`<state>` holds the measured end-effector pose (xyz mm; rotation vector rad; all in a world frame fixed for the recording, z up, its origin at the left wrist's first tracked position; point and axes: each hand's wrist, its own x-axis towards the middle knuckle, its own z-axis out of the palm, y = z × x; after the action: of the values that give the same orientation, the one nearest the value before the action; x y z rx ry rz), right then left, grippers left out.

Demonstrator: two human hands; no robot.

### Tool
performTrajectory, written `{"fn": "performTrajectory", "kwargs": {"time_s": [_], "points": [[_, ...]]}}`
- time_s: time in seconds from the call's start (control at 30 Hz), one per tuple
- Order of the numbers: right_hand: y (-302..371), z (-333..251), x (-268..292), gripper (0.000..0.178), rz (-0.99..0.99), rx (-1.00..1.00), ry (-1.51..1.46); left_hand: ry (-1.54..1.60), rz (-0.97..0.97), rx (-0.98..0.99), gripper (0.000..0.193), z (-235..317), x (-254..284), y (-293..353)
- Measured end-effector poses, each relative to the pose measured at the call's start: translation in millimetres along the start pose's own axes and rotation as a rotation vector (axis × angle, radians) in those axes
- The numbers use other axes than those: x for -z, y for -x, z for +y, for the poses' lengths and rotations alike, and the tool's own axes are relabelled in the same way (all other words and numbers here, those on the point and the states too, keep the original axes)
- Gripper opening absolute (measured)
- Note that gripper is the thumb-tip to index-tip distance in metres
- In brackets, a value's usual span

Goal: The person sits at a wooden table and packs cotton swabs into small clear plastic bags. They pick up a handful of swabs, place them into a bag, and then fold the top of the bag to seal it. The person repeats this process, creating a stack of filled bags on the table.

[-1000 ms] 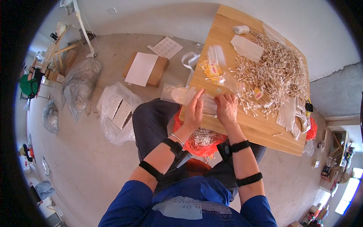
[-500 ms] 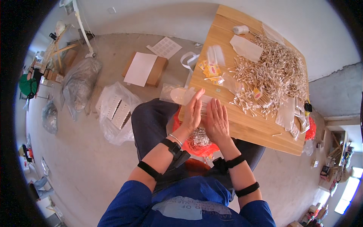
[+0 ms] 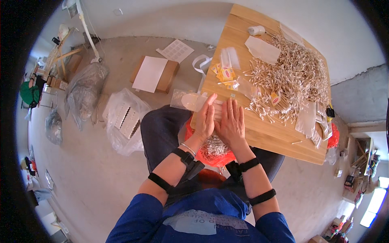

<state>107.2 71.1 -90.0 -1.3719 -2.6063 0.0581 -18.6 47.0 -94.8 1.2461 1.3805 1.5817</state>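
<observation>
At the table's near left edge, my left hand [image 3: 206,120] stands on its side with fingers stretched out together. A clear plastic bag [image 3: 178,99] with a pale oval patch sticks out to its left. My right hand [image 3: 231,123] lies flat, fingers straight, on a row of pale cotton swabs [image 3: 218,108] that look to be in the bag. Both palms press the bundle from its two sides; much of it is hidden under the hands. Below them, between my knees, a red plastic bag [image 3: 222,161] holds many cotton swabs [image 3: 214,146].
A large heap of cotton swabs [image 3: 291,73] covers the right of the wooden table [image 3: 267,139]. Yellow cards [image 3: 226,74] and clear sleeves [image 3: 230,58] lie behind my hands. A cardboard box [image 3: 168,77] and a plastic-wrapped white crate [image 3: 127,121] stand on the floor at left.
My right hand has shifted slightly up and to the left, closer to my left hand, over the swabs. The left hand has hardly moved.
</observation>
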Motion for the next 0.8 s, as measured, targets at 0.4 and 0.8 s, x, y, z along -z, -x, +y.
{"fn": "performTrajectory", "kwargs": {"time_s": [0.4,0.8], "points": [[-6.6,-0.9,-5.9,0.079,0.012,-0.019,0.013,0.055,0.072,0.009,0.047,-5.7,-3.5,2.1],[-8.6,2.5,-7.8,0.078,0.036,-0.027,-0.030,-0.038,0.080,-0.023,0.046,-2.5,-1.9,0.5]]}}
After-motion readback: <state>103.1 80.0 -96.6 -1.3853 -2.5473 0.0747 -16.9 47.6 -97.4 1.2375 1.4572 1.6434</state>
